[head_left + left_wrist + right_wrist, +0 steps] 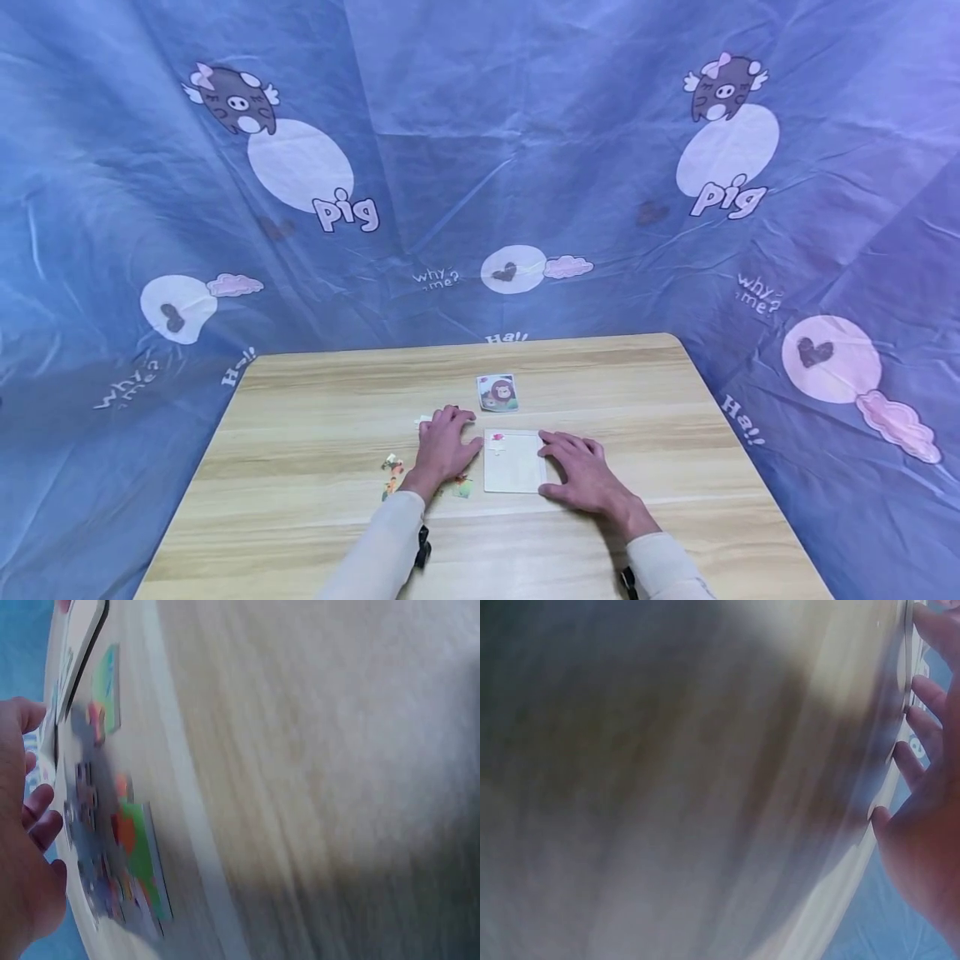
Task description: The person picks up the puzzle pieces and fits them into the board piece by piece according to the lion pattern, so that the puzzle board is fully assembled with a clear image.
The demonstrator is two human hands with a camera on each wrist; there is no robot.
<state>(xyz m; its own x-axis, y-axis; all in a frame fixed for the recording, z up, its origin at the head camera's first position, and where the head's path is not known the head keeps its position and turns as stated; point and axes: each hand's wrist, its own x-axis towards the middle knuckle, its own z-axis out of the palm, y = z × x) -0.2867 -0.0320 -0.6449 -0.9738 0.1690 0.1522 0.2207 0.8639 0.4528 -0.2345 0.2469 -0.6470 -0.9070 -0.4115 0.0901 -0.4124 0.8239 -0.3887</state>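
Observation:
A white square tray (513,471) lies on the table, with a puzzle piece with a pink print (497,442) in its upper left corner. My right hand (588,475) touches the tray's right edge with thumb and fingertips, the fingers spread. Left of the tray, my left hand (444,446) is over the table, fingers apart and loosely bent, holding nothing that shows. Puzzle pieces lie beneath and around it, among them a green piece (462,487) and, in the left wrist view, a green and orange piece (140,851). The left hand partly hides some pieces.
A picture card with a lion (498,392) lies behind the tray. More coloured pieces (392,477) lie left of my left forearm. The wooden table (337,383) is bordered at its back and sides by a blue printed cloth (450,167).

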